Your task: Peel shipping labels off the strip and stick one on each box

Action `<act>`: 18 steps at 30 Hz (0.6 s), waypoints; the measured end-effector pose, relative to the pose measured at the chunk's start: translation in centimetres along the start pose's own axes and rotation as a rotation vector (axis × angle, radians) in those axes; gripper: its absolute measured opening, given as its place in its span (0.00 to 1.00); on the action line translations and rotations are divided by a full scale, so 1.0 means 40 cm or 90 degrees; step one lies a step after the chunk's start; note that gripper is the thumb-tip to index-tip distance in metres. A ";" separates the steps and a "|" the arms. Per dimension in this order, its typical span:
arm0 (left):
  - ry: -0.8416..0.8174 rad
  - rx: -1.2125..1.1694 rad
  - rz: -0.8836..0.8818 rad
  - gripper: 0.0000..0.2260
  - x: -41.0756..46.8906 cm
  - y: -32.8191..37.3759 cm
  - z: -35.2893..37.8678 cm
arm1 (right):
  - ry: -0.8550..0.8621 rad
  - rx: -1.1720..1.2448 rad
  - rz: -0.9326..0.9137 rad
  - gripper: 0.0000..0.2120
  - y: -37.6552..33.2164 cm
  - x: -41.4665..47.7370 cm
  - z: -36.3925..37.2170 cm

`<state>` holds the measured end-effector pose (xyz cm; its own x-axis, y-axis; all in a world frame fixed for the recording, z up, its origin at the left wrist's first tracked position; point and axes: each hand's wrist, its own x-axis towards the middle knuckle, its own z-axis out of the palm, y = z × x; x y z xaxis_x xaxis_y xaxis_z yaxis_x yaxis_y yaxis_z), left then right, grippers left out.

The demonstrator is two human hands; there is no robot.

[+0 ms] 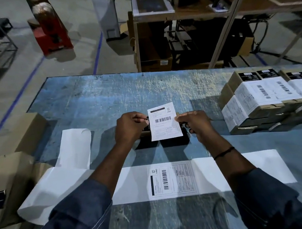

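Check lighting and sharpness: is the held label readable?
Head view: dim overall, brightest on the far blue table; dark shadows fall beneath the held label; its barcode is crisp, fine print unreadable; the sleeves at the bottom edge look soft.

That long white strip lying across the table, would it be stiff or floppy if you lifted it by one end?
Probably floppy: the strip is thin paper, and its left end already curls and buckles. Likely very light, so a nudge might slide it on the table. The remaining label probably stiffens that patch slightly.
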<state>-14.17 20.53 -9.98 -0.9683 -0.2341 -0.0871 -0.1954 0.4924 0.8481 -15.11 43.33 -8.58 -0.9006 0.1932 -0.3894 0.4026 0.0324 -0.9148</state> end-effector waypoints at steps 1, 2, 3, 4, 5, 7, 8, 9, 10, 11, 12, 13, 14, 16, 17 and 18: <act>0.000 0.002 -0.001 0.05 0.000 0.000 0.001 | 0.004 0.001 -0.001 0.05 -0.002 -0.003 0.002; 0.000 0.002 -0.001 0.05 0.000 0.000 0.001 | 0.008 0.002 -0.003 0.05 -0.003 -0.006 0.003; 0.000 0.001 -0.003 0.06 0.000 0.000 0.002 | 0.012 0.002 -0.004 0.06 -0.003 -0.009 0.005; 0.000 0.000 -0.006 0.06 -0.001 0.002 0.003 | 0.015 0.001 -0.005 0.06 -0.004 -0.011 0.006; 0.002 0.000 -0.009 0.06 -0.002 0.003 0.005 | 0.017 0.002 -0.004 0.06 -0.004 -0.012 0.007; 0.008 0.006 -0.014 0.07 -0.003 0.005 0.007 | 0.022 0.001 -0.002 0.05 -0.004 -0.012 0.009; 0.009 0.010 -0.017 0.07 -0.003 0.006 0.008 | 0.025 -0.006 -0.002 0.05 -0.004 -0.012 0.009; 0.010 0.013 -0.020 0.07 -0.003 0.006 0.010 | 0.030 -0.016 -0.004 0.05 -0.002 -0.009 0.009; 0.011 0.014 -0.022 0.08 -0.004 0.005 0.011 | 0.036 -0.027 -0.006 0.05 0.000 -0.007 0.009; 0.011 0.015 -0.022 0.08 -0.003 0.004 0.013 | 0.042 -0.039 -0.008 0.05 0.003 -0.003 0.010; 0.011 0.016 -0.021 0.08 -0.003 0.003 0.013 | 0.048 -0.053 -0.010 0.05 0.006 0.001 0.011; 0.010 0.016 -0.018 0.08 -0.003 0.003 0.013 | 0.052 -0.066 -0.015 0.06 0.010 0.005 0.012; 0.010 0.016 -0.015 0.08 -0.003 0.002 0.013 | 0.056 -0.081 -0.022 0.06 0.012 0.009 0.014; 0.009 0.017 -0.012 0.08 -0.003 0.001 0.012 | 0.063 -0.113 -0.038 0.06 0.017 0.014 0.019; 0.008 0.020 -0.010 0.08 -0.003 0.001 0.011 | 0.069 -0.134 -0.044 0.06 0.020 0.016 0.022; 0.006 0.023 -0.008 0.08 -0.002 0.000 0.011 | 0.076 -0.161 -0.052 0.06 0.021 0.015 0.024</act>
<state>-14.16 20.94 -10.20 -0.9641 -0.2489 -0.0925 -0.2134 0.5192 0.8276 -15.47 42.51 -9.70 -0.9121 0.2928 -0.2869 0.3714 0.2938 -0.8808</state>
